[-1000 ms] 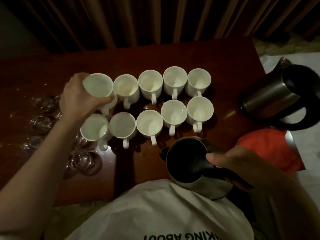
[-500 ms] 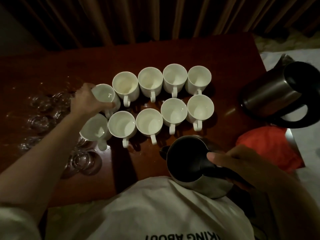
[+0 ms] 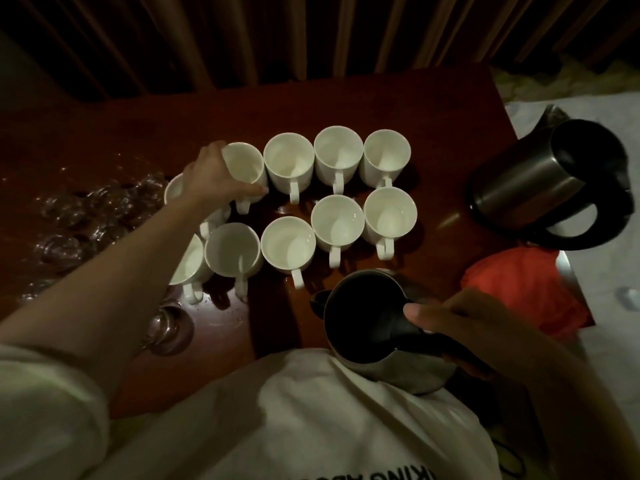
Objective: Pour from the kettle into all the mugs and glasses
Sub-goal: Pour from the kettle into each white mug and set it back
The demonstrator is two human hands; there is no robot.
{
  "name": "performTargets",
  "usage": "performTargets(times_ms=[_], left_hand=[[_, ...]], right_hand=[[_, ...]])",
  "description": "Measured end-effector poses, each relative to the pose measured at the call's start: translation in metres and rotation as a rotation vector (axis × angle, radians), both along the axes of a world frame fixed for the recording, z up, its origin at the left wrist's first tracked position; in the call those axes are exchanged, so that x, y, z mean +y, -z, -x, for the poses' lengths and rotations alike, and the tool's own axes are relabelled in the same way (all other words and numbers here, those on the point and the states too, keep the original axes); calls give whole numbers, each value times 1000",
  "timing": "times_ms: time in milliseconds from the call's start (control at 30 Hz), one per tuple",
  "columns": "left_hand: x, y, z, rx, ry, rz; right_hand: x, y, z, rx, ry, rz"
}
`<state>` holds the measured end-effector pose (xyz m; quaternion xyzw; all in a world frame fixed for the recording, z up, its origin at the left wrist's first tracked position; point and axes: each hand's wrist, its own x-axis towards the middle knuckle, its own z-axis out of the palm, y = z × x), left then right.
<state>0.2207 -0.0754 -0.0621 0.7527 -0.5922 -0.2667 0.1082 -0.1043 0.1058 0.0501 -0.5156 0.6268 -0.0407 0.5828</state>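
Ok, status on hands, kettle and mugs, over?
Left hand gripping back-row mug. Right hand holds kettle upright, not pouring. Glasses crowd left of mugs.

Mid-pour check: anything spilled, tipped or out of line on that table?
Yes. Droplets and wet patches glisten on the table in front of the near-left mugs, so some liquid seems to have spilled. The left hand grips a far-row mug that looks tilted. The second kettle stands upright at the right edge.

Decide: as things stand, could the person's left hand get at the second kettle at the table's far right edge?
Probably not easily. The left hand grips a mug on the far left, and the second kettle sits beyond all the mugs. The right hand, nearer, holds the other kettle.
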Motion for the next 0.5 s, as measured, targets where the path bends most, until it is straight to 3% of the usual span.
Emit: performTargets(times_ms=[133,500], left_hand=[[-5,5,7,-76,-13,24],[23,-33,8,67,-58,352]], right_hand=[[2,0,1,29,0,24],[3,2,4,-39,73,25]])
